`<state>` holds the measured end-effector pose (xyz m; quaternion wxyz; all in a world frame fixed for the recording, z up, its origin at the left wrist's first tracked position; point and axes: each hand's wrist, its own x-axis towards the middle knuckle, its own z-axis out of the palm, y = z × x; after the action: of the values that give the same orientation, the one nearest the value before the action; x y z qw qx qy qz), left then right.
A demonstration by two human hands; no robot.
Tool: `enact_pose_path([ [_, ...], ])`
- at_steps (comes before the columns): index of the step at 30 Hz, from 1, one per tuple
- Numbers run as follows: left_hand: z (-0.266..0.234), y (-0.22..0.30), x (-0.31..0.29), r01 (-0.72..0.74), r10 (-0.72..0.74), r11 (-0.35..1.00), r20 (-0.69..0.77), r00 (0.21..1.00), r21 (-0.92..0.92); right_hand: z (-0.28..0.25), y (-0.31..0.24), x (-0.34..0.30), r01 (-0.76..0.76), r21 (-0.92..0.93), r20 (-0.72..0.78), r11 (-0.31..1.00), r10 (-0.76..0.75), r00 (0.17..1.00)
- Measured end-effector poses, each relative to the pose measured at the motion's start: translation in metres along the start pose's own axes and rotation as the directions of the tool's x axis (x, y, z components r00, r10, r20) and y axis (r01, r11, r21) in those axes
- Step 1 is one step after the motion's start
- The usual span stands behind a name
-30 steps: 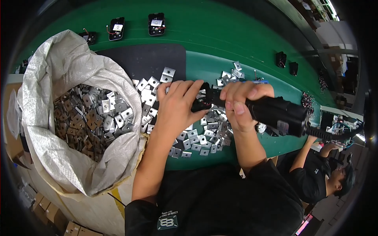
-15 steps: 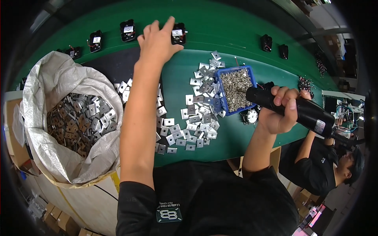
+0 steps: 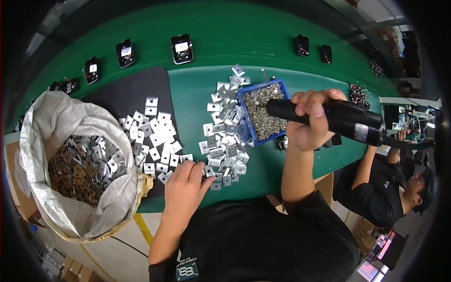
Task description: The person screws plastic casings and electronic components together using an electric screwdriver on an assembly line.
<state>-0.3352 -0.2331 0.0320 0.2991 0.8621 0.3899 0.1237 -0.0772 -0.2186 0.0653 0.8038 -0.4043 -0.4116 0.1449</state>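
My left hand (image 3: 184, 189) is down at the near edge of the bench, among loose square metal plates with a centre hole. One metal plate (image 3: 209, 171) sits between its thumb and forefinger. My right hand (image 3: 312, 117) is wrapped round a black electric screwdriver (image 3: 345, 120) with a cable at its rear. The screwdriver's front end is over a blue bin (image 3: 254, 131) full of small silver screws (image 3: 265, 110); its tip is hard to make out. More plates (image 3: 225, 113) lie heaped left of the bin, and others (image 3: 159, 136) on a black mat.
An open white woven sack (image 3: 51, 188) of plates stands at the left. Black housings (image 3: 182, 49) line the green far strip (image 3: 235, 33), some bearing a plate. Small dark parts (image 3: 359, 96) are piled at the right, where a co-worker (image 3: 376, 188) sits.
My left hand has come back from a black housing on the far strip to the near plates. The screwdriver stays in my right hand near the screw bin. The whole view has shifted.
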Motion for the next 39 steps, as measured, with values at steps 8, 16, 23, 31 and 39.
enact_pose_path([
  [8,0.006,-0.002,0.002,-0.015,0.015,1.0,-0.023,1.0,-0.007,-0.006,-0.015,0.013,-0.022,0.114,-0.014,0.993,0.024,1.0],
  [16,0.002,0.003,0.023,-0.028,0.027,0.999,-0.026,0.999,-0.037,-0.012,-0.018,0.025,-0.087,-0.025,-0.003,0.996,0.087,0.996],
  [23,-0.011,-0.001,0.05,0.17,-0.18,0.943,-0.007,0.984,-0.285,-0.016,-0.025,0.05,-0.134,0.097,0.036,0.986,0.131,0.991],
  [31,-0.007,-0.001,0.123,-0.017,-0.041,0.91,-0.131,0.99,-0.414,-0.014,-0.036,0.064,-0.241,0.263,0.075,0.934,0.23,0.97],
  [39,0.013,0.026,0.259,-0.042,0.003,0.706,-0.056,0.998,-0.707,-0.007,-0.05,0.043,-0.745,0.232,0.393,0.626,0.64,0.66],
])
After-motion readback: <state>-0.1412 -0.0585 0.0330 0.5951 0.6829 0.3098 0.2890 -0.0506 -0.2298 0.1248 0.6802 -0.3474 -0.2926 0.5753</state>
